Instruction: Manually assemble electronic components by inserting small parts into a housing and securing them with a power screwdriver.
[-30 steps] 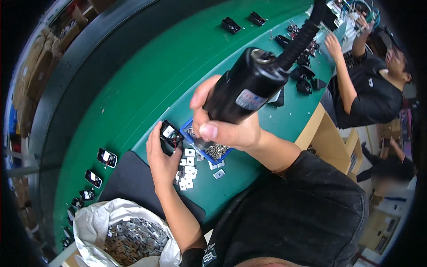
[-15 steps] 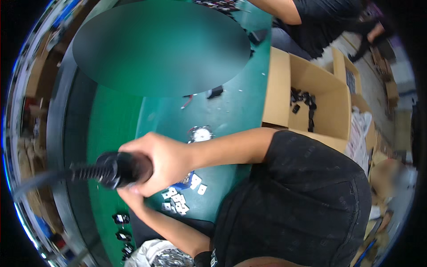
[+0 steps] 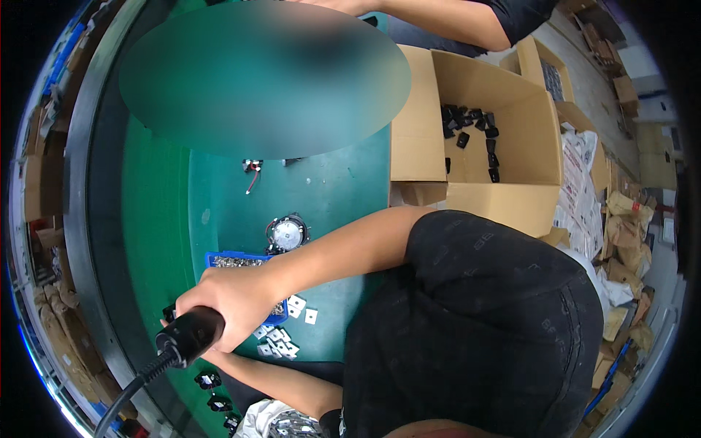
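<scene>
My right hand (image 3: 237, 303) is wrapped round a black corded electric screwdriver (image 3: 191, 336), whose cable runs down to the lower left. Below it, my left forearm (image 3: 281, 379) reaches in; the left hand is mostly hidden behind the right hand and screwdriver. A black part (image 3: 169, 312) shows beside them, mostly covered. Under my right wrist, a blue tray (image 3: 212, 258) holds many small metal screws. Loose white square plates (image 3: 276, 343) lie close by. Just beyond my right forearm sits a round black device with a silver disc (image 3: 288, 233).
A cardboard box (image 3: 537, 146) holding black parts stands at right. Several black parts (image 3: 219, 403) line the green table (image 3: 343, 182) at lower left, near a clear plastic bag (image 3: 281, 421). Red-wired parts (image 3: 253, 168) lie farther off. A co-worker's arm (image 3: 453, 16) reaches in at the top.
The whole view has shifted, so the box and round device appear farther left. My right hand and the screwdriver sit lower in the picture, and the blue tray shows more.
</scene>
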A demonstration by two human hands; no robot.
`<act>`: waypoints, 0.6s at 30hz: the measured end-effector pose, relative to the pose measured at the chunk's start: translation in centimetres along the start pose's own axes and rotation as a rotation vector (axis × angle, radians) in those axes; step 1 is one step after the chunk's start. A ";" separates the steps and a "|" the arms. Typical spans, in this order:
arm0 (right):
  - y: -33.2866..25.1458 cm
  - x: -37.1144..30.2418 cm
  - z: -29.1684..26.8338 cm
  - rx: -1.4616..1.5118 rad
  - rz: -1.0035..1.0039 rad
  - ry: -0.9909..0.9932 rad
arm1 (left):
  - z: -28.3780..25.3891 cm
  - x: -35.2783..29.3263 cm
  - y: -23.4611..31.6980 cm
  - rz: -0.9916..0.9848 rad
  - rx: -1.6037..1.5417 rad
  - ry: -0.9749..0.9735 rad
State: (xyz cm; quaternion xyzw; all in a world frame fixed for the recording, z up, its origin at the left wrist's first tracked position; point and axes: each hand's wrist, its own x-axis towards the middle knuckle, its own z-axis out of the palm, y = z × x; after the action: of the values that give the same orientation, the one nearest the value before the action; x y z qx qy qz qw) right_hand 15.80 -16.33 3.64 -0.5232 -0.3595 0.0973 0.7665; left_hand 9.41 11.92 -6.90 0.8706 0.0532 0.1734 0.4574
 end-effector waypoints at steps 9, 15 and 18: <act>-0.3 -1.2 0.4 0.010 0.055 -0.055 | 0.0 -3.2 2.1 -0.143 0.158 0.296; 0.0 0.9 -0.6 0.020 0.226 -0.076 | 1.8 -0.2 4.9 -0.283 0.046 0.386; -0.3 1.9 -0.3 0.048 0.287 -0.067 | 1.7 0.3 5.4 -0.270 0.051 0.450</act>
State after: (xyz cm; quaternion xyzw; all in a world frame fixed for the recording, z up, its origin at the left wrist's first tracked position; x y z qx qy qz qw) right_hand 17.29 -15.70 4.74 -0.5473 -0.3038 0.2319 0.7446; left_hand 9.95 7.59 -3.27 0.8062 0.2739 0.2987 0.4311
